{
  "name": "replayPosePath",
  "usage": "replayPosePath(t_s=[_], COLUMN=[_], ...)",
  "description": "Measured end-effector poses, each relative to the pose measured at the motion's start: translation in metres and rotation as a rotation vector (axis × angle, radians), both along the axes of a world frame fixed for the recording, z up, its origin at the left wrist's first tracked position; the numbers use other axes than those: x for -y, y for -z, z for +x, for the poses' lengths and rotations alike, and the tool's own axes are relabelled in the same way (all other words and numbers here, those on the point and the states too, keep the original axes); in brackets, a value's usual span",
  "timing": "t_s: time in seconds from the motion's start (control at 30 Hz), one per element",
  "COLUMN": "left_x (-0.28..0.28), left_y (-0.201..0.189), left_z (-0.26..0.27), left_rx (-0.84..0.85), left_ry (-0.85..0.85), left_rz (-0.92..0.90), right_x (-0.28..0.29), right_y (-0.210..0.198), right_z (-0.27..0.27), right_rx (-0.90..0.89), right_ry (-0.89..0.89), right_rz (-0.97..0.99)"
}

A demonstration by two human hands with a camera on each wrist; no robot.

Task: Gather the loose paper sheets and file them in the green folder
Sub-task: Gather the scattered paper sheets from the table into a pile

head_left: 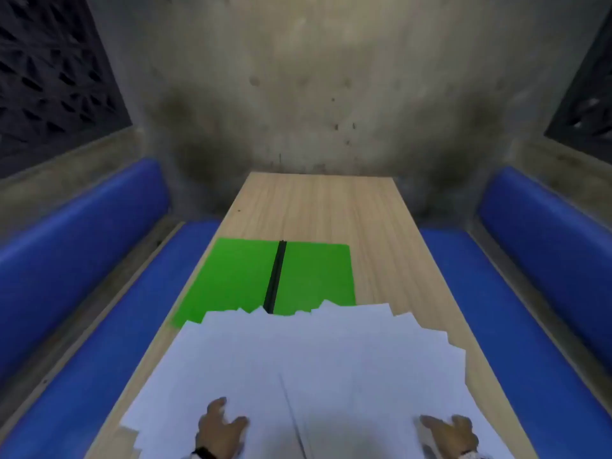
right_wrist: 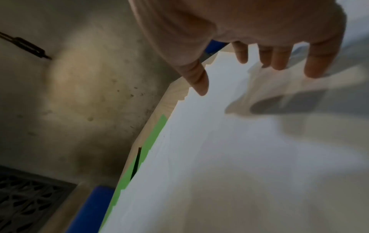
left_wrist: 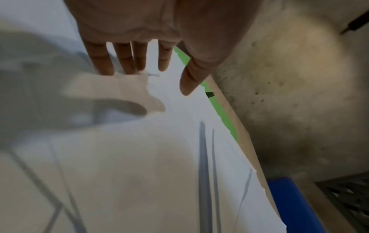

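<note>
A wooden table [head_left: 381, 233] runs away from the viewer between two blue benches [head_left: 82, 260], its far end against a stained concrete wall [head_left: 314, 94]. The green folder [head_left: 238, 276] lies open and flat on the left half of the table, its black spine [head_left: 276, 276] pointing away from the viewer. The loose paper sheets [head_left: 314, 359] are fanned out in a wide, overlapping spread across the near half of the table; their far edges overlap the folder's near edge.

The left hand [head_left: 218, 425] is over the near left part of the spread, fingers extended and slightly splayed, gripping nothing (the wrist view shows its shadow on the paper below). The right hand [head_left: 450, 432] is over the near right part, fingers likewise extended, holding nothing. Whether either hand's fingertips actually touch the paper cannot be determined.
</note>
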State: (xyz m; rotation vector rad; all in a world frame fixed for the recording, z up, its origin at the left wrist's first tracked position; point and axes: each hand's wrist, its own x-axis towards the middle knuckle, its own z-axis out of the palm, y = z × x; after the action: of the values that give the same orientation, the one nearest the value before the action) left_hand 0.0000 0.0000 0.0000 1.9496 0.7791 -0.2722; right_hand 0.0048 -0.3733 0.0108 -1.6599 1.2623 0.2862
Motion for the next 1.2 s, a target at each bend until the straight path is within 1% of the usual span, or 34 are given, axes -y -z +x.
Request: replayPosePath(t_s=[0.07, 0.17, 0.27, 0.33, 0.4, 0.43, 0.5, 0.57, 0.63, 0.67, 0.7, 0.77, 0.87, 0.93, 1.0, 1.03, 1.13, 1.2], left_x=[0.005, 0.013, 0.019, 0.02, 0.018, 0.015, 0.012, 0.01, 0.017, 0.02, 0.025, 0.035, 0.038, 0.032, 0.023, 0.019, 0.012, 0.009], left_y=[-0.003, 0.003, 0.005, 0.005, 0.007, 0.014, 0.006, 0.007, 0.012, 0.011, 0.011, 0.01, 0.01, 0.01, 0.007, 0.005, 0.001, 0.005], left_z=[0.004, 0.011, 0.019, 0.02, 0.022, 0.02, 0.022, 0.022, 0.025, 0.025, 0.024, 0.025, 0.027, 0.031, 0.035, 0.037, 0.035, 0.032], left_rx=[-0.006, -0.022, -0.025, -0.002, -0.018, -0.05, -0.045, 0.021, 0.112, 0.145, 0.152, 0.118, 0.15, 0.167, 0.132, 0.107, 0.047, 0.07], left_ry=[0.036, 0.069, 0.133, 0.217, 0.323, 0.359, 0.362, 0.343, 0.399, 0.429, 0.454, 0.451, 0.405, 0.326, 0.228, 0.225, 0.315, 0.315], left_rz=[-0.077, -0.116, -0.051, -0.022, -0.026, -0.02, 0.02, 0.136, 0.277, 0.305, 0.29, 0.214, 0.187, 0.152, 0.071, 0.052, 0.008, -0.04], right_x=[-0.003, -0.011, -0.023, -0.033, -0.046, -0.055, -0.059, -0.056, -0.043, -0.039, -0.034, -0.027, -0.022, -0.015, -0.006, -0.001, 0.01, 0.013], right_y=[-0.005, 0.009, 0.016, 0.017, 0.016, 0.023, 0.022, 0.019, 0.019, 0.018, 0.02, 0.023, 0.021, 0.019, 0.016, 0.015, 0.017, 0.019], right_z=[-0.001, 0.001, 0.001, -0.004, -0.008, -0.01, -0.013, -0.012, -0.008, -0.007, -0.006, -0.006, -0.004, -0.001, 0.003, 0.005, 0.007, 0.005], right_rx=[-0.053, -0.085, -0.081, -0.087, -0.139, -0.19, -0.197, -0.18, -0.205, -0.213, -0.219, -0.213, -0.134, -0.113, -0.097, -0.086, -0.096, -0.062], right_ry=[-0.078, -0.257, -0.447, -0.574, -0.756, -0.834, -0.885, -0.81, -0.667, -0.607, -0.564, -0.499, -0.368, -0.252, -0.131, -0.094, -0.014, -0.032], right_rz=[-0.002, -0.106, -0.247, -0.318, -0.378, -0.4, -0.442, -0.455, -0.458, -0.459, -0.457, -0.452, -0.451, -0.478, -0.454, -0.42, -0.37, -0.338])
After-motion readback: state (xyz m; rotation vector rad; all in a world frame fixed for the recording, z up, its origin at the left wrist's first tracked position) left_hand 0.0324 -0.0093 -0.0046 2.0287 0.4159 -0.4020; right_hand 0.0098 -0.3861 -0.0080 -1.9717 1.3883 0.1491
